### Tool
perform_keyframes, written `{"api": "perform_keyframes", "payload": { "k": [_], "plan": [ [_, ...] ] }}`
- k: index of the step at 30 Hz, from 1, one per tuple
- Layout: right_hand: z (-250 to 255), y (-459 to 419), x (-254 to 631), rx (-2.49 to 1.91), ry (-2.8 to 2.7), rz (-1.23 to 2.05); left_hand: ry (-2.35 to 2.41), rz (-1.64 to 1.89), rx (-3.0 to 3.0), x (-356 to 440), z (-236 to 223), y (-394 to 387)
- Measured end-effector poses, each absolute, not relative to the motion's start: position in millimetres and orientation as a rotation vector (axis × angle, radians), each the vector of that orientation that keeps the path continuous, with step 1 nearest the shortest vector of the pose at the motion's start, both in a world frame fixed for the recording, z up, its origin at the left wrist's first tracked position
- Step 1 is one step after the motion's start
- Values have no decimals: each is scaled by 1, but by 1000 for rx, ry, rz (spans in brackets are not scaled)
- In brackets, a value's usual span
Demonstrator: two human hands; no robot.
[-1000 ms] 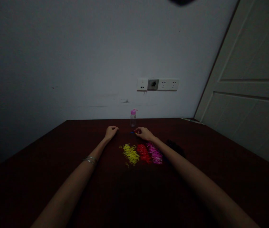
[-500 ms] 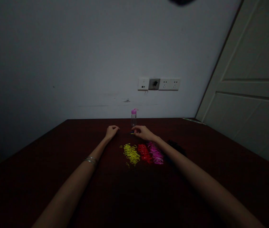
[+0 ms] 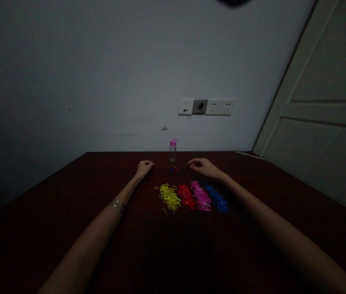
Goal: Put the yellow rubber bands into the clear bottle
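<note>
My left hand [image 3: 145,168] rests on the dark table, left of the bottle, its fingers curled closed; anything inside them is too small or hidden to make out. Right of the bottle, my right hand [image 3: 202,167] hovers or rests low, fingers bent but slightly apart, with nothing visible in them. Between the hands lies a little cluster of blue and red pieces [image 3: 173,168]. Nearer to me are separate piles of what look like small rubber bands: yellow [image 3: 169,197], red [image 3: 187,197], pink [image 3: 201,196] and blue [image 3: 217,198].
A clear bottle with a pink lid [image 3: 173,151] stands behind the small cluster. The dark red table [image 3: 148,245] meets a wall with a row of sockets [image 3: 206,107]. A panelled white door [image 3: 322,102] is on the right. The light is dim.
My right hand has drawn away to the right from the small cluster, uncovering its blue and red pieces. Its forearm has shifted right too, exposing the blue pile. The left hand stays put.
</note>
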State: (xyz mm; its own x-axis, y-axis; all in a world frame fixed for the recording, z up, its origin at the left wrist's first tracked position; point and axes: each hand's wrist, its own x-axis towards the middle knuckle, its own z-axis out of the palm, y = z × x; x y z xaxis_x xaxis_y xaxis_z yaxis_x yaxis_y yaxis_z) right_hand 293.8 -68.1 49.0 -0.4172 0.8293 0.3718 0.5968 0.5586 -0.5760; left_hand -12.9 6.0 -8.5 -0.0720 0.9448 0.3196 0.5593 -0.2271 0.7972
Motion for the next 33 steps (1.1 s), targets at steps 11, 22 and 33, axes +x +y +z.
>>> {"api": "perform_keyframes", "payload": {
  "k": [11,22,33],
  "plan": [
    [-14,-56,436,-1609,-1591,390,1593,1111,2310,1,0,-7],
    [-22,-61,435,-1642,-1554,284,1303,256,2944,65,40,-19],
    [-20,-66,430,-1669,-1627,250,1256,-111,3140,92,46,-16]
  ]
}}
